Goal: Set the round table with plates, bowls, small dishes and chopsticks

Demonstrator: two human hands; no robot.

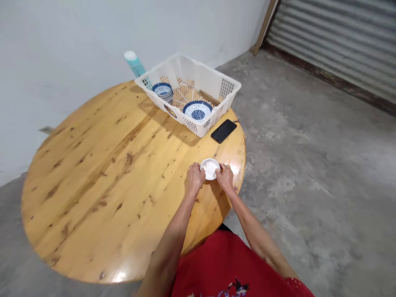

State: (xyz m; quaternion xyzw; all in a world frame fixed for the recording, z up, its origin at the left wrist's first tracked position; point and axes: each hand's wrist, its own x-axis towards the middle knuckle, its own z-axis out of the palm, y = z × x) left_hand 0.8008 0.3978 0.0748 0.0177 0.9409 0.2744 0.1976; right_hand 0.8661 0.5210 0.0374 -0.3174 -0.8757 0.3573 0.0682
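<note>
A small round white dish (210,168) is held between my two hands near the right side of the wooden table. Its left rim is gripped by my left hand (196,175), fingers closed on the edge. My right hand (225,177) pinches the opposite rim, thumb over the inside. Whether the dish touches the tabletop I cannot tell. Beyond it stands a white plastic basket (201,131). Inside the basket are a stack of blue-rimmed bowls (163,91), blue-and-white plates (198,111) and a bundle of chopsticks (209,98).
A black phone (223,131) lies on the table (102,177) between the basket and the right edge. Behind the basket's left corner leans a turquoise cylinder with a white cap (135,63). The wall (77,41) borders the table's far side; concrete floor (309,165) lies to the right.
</note>
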